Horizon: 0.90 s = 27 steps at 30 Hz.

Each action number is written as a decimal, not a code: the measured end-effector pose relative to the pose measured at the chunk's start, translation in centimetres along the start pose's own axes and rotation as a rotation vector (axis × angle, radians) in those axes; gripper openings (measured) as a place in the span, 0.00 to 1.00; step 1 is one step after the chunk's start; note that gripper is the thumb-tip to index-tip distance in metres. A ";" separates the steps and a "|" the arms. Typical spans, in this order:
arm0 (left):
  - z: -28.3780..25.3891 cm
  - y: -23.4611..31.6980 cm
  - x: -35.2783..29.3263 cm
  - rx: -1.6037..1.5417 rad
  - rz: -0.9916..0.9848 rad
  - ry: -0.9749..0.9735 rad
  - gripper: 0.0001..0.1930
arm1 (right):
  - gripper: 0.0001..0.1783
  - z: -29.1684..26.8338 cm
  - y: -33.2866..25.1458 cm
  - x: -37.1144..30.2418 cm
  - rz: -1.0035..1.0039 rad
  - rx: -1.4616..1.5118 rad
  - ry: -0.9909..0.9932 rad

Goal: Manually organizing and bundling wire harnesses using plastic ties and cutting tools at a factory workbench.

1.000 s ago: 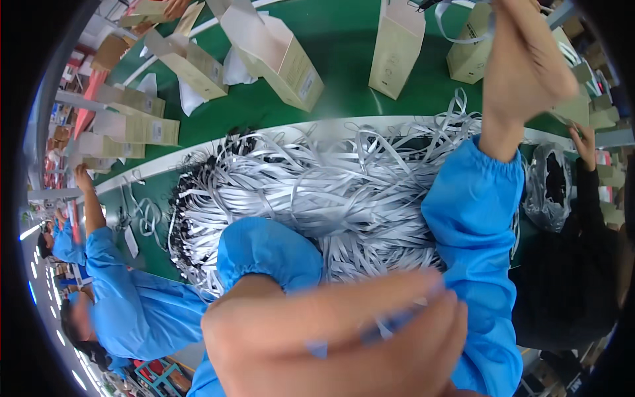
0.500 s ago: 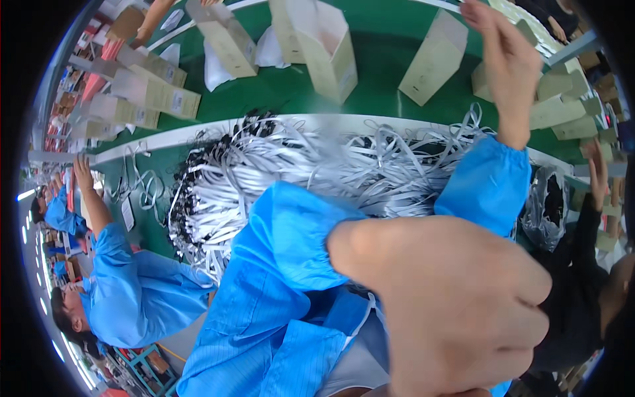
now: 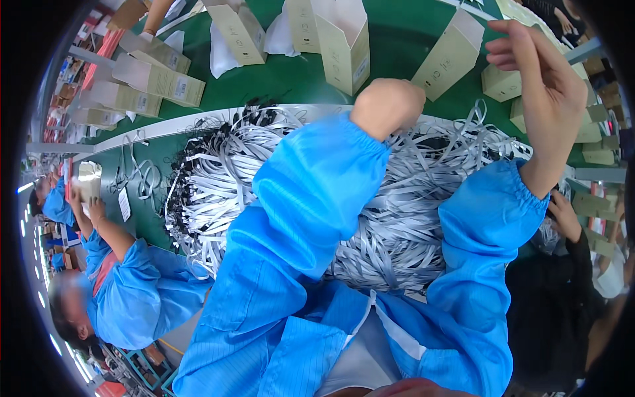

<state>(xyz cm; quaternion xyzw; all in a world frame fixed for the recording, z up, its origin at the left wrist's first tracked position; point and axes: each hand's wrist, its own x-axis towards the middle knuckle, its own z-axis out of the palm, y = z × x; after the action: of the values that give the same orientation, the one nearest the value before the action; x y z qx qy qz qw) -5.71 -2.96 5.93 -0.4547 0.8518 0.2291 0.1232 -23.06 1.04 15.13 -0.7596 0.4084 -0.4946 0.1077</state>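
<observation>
My left hand (image 3: 389, 107) reaches over the far edge of a big heap of grey-white lanyards (image 3: 390, 251) with black ends. It is closed, its fingertips are turned away, and what they may hold is hidden. Beyond it, close by, stands a pale open-topped carton (image 3: 344, 56) on the green belt. My right hand (image 3: 552, 92) is raised at the right, above the belt's near side. Its fingers are loosely bent and apart, with nothing visible in them. Another pale carton (image 3: 446, 63) stands between the two hands.
More open cartons (image 3: 162, 83) stand along the belt (image 3: 278, 83) at the left, others at the right. White bags (image 3: 225, 56) lie against some. A white rail (image 3: 132, 142) divides belt from heap. A co-worker in blue (image 3: 145, 291) sits left; one in black (image 3: 549, 311) sits right.
My left hand has gone from close in front of me out to the far edge of the lanyard heap. My right hand has shifted right and slightly nearer. The left co-worker's hands now touch a pale carton.
</observation>
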 end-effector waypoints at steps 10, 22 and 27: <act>-2.7 -3.4 -2.9 -0.339 0.493 0.449 0.07 | 0.13 0.1 0.6 -1.5 0.280 0.001 -0.448; -6.7 -5.2 -13.5 -0.549 0.357 0.434 0.05 | 0.11 -1.3 -2.7 -0.4 0.293 0.243 -0.711; -6.8 -5.9 -15.6 -0.641 0.455 0.596 0.03 | 0.16 -1.6 -2.4 -2.0 -0.043 0.446 -0.463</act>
<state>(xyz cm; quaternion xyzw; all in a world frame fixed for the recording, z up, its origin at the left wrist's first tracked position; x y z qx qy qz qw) 7.88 1.95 16.71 -0.3179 0.8143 0.3607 -0.3252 -23.55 4.41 15.91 -0.8182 0.2383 -0.3879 0.3512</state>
